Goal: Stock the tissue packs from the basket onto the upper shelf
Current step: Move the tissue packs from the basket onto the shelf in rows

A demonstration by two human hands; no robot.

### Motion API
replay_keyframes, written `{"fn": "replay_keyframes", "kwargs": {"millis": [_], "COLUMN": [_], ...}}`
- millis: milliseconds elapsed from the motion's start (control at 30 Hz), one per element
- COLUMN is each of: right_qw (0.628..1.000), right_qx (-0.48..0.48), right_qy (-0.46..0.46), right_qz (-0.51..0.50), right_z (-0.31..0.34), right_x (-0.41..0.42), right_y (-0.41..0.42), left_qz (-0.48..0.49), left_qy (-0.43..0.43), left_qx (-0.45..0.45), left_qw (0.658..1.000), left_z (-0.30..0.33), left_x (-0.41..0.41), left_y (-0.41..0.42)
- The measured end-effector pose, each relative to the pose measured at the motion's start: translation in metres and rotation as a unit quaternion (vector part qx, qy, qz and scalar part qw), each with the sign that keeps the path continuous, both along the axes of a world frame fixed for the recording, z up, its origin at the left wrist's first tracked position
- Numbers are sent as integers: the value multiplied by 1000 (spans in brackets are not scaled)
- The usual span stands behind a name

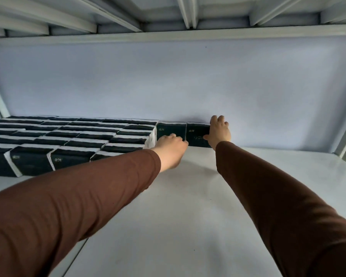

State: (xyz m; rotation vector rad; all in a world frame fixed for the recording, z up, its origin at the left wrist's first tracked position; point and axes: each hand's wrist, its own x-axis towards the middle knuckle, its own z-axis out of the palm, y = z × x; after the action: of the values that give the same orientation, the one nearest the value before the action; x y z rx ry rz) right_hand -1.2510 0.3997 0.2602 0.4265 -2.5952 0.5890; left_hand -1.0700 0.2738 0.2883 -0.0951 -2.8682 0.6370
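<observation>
- two dark tissue packs stand side by side at the back of the upper shelf [188,196], touching the back wall [168,80].
- the left pack [169,130] is at about 12 o'clock from the left hand [171,145]. it touches the big block of stocked packs [68,136], which fills the shelf out to 9 o'clock.
- the right pack [197,134] is just beside the left pack, on its 3 o'clock side. the two look like they touch.
- the left hand sits on the front of the left pack. its fingers curl over, but i cannot tell if they hold the pack or just push it.
- the right hand [219,130] is on the 3 o'clock end of the right pack. its fingers [220,119] reach up over the far top corner and bend a little. the thumb lies on the front face. it looks like a loose hold.
- each pack's long side runs from 9 to 3 o'clock, along the wall.
- each hand is nearest its own pack.
- my guess: the next move is a small push toward 9 o'clock, then let go.
- the shelf from 3 to 6 o'clock has room for more packs.
- the basket is not in view.
</observation>
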Motion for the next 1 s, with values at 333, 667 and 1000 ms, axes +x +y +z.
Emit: {"fn": "replay_keyframes", "kwargs": {"millis": [333,667,1000], "right_qw": [987,976,980], "right_qx": [46,86,21], "right_qy": [-63,-87,-177], "right_qz": [138,178,92], "right_z": [13,44,-67], "right_x": [81,298,519], "right_y": [42,155,320], "left_qz": [-3,-85,-232], "left_qy": [-17,5,-107], "left_qx": [108,178,262], "left_qw": [994,980,931], "left_z": [6,38,-63], "left_x": [40,185,350], "left_y": [0,66,216]}}
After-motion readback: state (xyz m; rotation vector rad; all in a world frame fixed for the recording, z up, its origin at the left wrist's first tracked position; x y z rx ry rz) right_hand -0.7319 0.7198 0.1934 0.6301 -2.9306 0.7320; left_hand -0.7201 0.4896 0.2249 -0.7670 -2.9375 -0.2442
